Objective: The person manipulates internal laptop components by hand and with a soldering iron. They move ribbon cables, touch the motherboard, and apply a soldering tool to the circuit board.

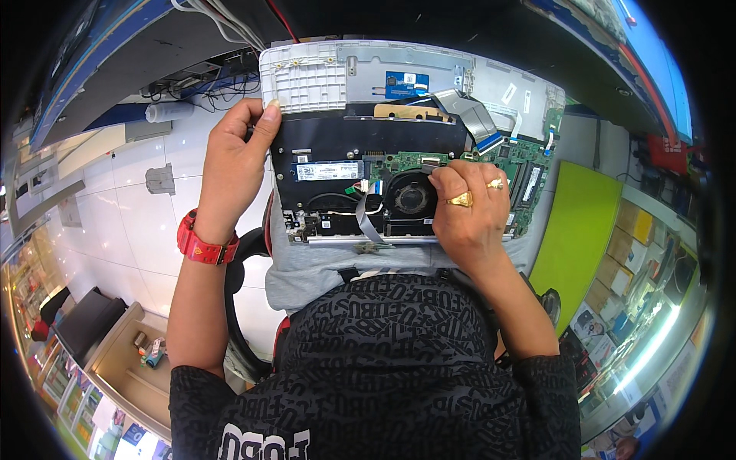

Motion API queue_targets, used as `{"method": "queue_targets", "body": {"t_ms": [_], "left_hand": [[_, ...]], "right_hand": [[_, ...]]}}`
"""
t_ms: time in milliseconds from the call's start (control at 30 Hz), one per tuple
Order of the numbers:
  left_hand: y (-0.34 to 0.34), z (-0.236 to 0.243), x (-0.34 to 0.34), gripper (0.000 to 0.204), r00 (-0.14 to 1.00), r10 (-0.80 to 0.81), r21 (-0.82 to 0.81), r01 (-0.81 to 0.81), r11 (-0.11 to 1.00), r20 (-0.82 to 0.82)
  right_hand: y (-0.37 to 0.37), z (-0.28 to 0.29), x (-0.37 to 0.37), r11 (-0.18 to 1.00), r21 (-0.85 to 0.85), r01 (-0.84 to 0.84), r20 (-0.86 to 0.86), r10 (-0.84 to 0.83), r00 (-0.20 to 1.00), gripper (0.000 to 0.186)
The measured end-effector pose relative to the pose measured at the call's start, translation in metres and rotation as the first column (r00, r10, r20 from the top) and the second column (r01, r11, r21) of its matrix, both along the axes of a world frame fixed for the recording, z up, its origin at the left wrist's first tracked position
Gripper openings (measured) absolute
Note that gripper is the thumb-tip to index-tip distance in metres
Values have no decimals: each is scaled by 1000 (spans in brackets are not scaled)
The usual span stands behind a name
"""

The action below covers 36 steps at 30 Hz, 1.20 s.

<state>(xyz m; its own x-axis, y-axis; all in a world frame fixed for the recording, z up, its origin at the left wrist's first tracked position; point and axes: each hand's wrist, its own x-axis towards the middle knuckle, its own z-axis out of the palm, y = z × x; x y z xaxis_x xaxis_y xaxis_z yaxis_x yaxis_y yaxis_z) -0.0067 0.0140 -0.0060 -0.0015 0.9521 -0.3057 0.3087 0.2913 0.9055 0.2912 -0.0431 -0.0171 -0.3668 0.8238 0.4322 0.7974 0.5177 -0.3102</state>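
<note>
An opened laptop [330, 136] rests across my lap, its inner parts bared. My left hand [236, 157] grips its left edge, thumb on top and fingers bent beneath. Over the black round fan [410, 198], my right hand [471, 211] is closed in a pinch near the fan's upper right rim. A small grey edge shows at those fingertips, but what they hold is unclear. Left of the fan lies a slim storage stick [328, 171]. Green circuit board [517, 162] shows beyond my right hand. A wide grey ribbon cable [462, 115] bends up, and a narrower ribbon [368, 222] hangs over the near edge.
At the right, a lime-green panel [575, 238] stands beside a lit glass display case [640, 280]. An open drawer [134, 376] with small items sits at lower left. White cables [222, 23] hang at the far left, above the tiled floor [115, 230].
</note>
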Motion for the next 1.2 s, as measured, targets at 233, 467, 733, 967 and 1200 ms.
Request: {"method": "queue_targets", "body": {"t_ms": [233,467,733,967,1200], "left_hand": [[0,0,1,33,1000,4,5,-5,1000,13],[2,0,-3,32,1000,-23,-20,23,1000,21],[2,0,-3,32,999,-26,-38,27,999,38],[2,0,-2,32,998,-17,-28,18,999,58],[3,0,-3,32,999,-27,-36,28,999,39]], "right_hand": [[3,1,2,1000,-19,-6,8,6,1000,24],[4,5,2,998,-68,-4,-6,3,1000,20],[9,3,3,999,-49,7,-63,-10,998,25],[9,4,4,998,-56,-13,-36,11,999,27],[15,16,7,989,-122,-81,7,82,997,25]]}}
